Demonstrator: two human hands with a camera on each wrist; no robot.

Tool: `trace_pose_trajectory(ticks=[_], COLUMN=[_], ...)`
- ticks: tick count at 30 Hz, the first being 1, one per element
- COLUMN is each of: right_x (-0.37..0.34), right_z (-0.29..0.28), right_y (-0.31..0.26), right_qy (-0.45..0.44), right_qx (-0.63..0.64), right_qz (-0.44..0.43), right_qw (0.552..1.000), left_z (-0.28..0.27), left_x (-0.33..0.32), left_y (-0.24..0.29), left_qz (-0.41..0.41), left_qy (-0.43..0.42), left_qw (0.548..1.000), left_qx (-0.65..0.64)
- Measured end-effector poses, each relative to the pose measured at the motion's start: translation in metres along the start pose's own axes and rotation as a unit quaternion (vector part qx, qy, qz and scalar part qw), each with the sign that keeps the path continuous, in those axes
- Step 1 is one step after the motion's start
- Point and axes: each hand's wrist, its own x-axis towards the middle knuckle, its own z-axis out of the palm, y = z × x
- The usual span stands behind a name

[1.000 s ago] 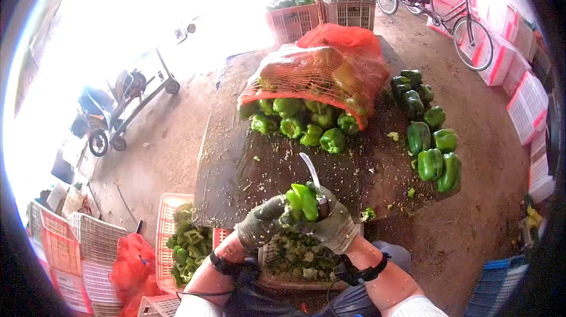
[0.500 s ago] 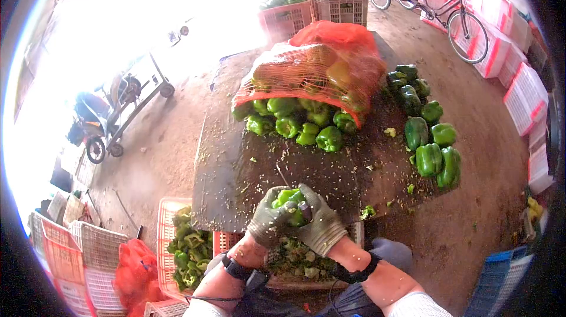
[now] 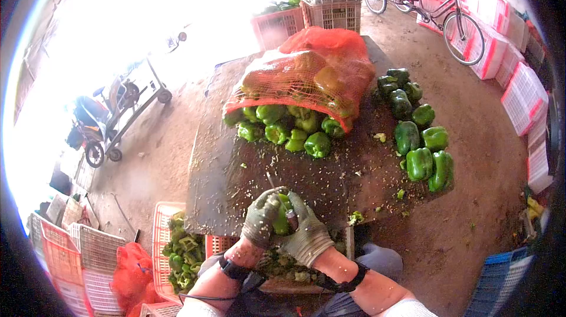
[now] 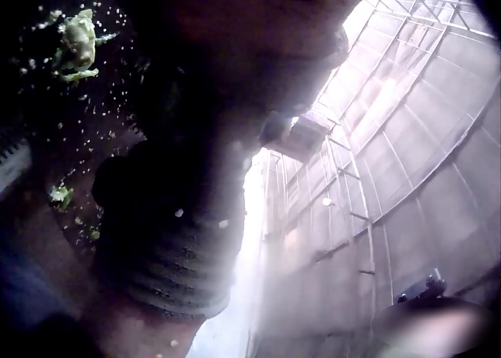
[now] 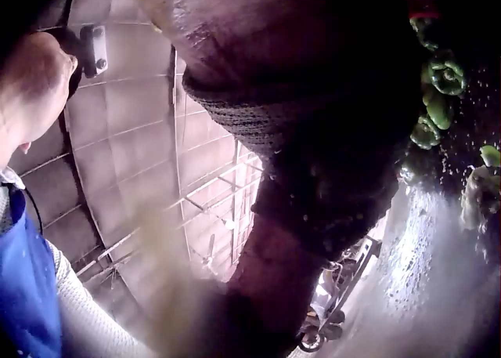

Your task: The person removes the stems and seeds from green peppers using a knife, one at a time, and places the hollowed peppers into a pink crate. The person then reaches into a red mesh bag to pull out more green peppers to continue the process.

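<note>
My gloved left hand (image 3: 260,218) grips a green bell pepper (image 3: 283,215) over the table's near edge. My gloved right hand (image 3: 308,233) holds a knife (image 3: 269,179) against the pepper's right side. The handle sits under the right fingers. The thin blade sticks out forward past the left fingers, its lower part hidden by the pepper and gloves. Both wrist views are dark; the left glove (image 4: 184,240) and right glove (image 5: 313,154) show mostly as shadow, with what they hold hidden.
Ahead on the dark table (image 3: 218,169), an orange mesh bag (image 3: 309,72) spills green peppers. More peppers (image 3: 419,163) line the right edge. Seeds and scraps litter the tabletop. Below left stands a crate (image 3: 159,237) of pepper pieces; another crate (image 3: 349,246) with scraps is beneath my hands.
The knife has gone from upright, with its curved blade plainly showing, to pointing forward beside the pepper. Both hands have shifted slightly left in view and closed further around the pepper.
</note>
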Motion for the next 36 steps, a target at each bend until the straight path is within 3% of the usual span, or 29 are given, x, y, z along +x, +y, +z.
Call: trace_pose_trajectory(ticks=[3,4,7,8,9,11,13,15,17,19,23,26,28,30,31,32,36], right_x=[0.004,0.006,0.008,0.012,0.011,0.009,0.013,0.016,0.013,0.011,0.015,0.016,0.015,0.018,0.019,0.020,0.013], right_z=[0.002,0.003,-0.003,-0.001,-0.003,-0.009,-0.006,-0.001,0.007,0.013,0.027,0.036,0.035,0.040,0.041,0.040,0.034], right_y=[0.004,0.005,0.011,0.020,0.016,0.004,0.002,0.001,0.000,-0.006,0.007,0.005,-0.036,-0.033,-0.031,-0.033,-0.034], right_qy=[0.008,0.010,0.005,-0.036,-0.043,-0.062,-0.094,-0.121,-0.134,-0.129,-0.128,-0.142,-0.144,-0.144,-0.142,-0.169,-0.133], right_qx=[0.023,0.034,0.122,0.185,0.229,0.316,0.261,0.202,0.230,0.241,0.152,0.251,0.356,0.309,0.286,0.318,0.310], right_qz=[-0.007,-0.013,-0.058,0.006,-0.006,-0.025,0.015,0.050,0.056,0.048,0.019,0.051,0.072,0.082,0.088,0.136,0.113], right_qw=[1.000,0.999,0.991,0.982,0.972,0.946,0.961,0.971,0.962,0.961,0.980,0.956,0.920,0.936,0.944,0.923,0.935], left_z=[-0.016,-0.021,-0.003,-0.012,-0.017,-0.028,-0.036,-0.034,-0.043,-0.048,-0.062,-0.063,-0.074,-0.076,-0.082,-0.080,-0.080], left_x=[0.010,0.011,-0.001,-0.003,-0.005,-0.007,-0.007,-0.010,-0.004,-0.011,-0.004,-0.010,-0.007,-0.009,-0.001,-0.004,0.002], left_y=[-0.022,-0.025,0.007,0.004,0.010,0.015,0.018,0.019,0.009,0.018,-0.012,-0.004,-0.005,-0.008,-0.018,-0.016,-0.022], left_qz=[-0.020,-0.042,-0.010,0.003,0.009,0.013,-0.019,0.030,0.038,0.062,0.074,0.102,0.072,0.022,0.019,0.008,-0.040], left_qy=[0.034,-0.001,-0.070,-0.109,-0.132,-0.162,-0.163,-0.134,-0.161,-0.158,-0.146,-0.085,-0.065,-0.053,-0.050,-0.072,-0.131], left_qw=[0.996,0.990,0.997,0.990,0.981,0.975,0.976,0.974,0.974,0.948,0.984,0.989,0.995,0.992,0.993,0.989,0.976], left_qx=[-0.085,-0.135,0.037,0.088,0.142,0.154,0.141,0.180,0.157,0.269,0.066,0.061,0.005,-0.112,-0.101,-0.129,-0.168])
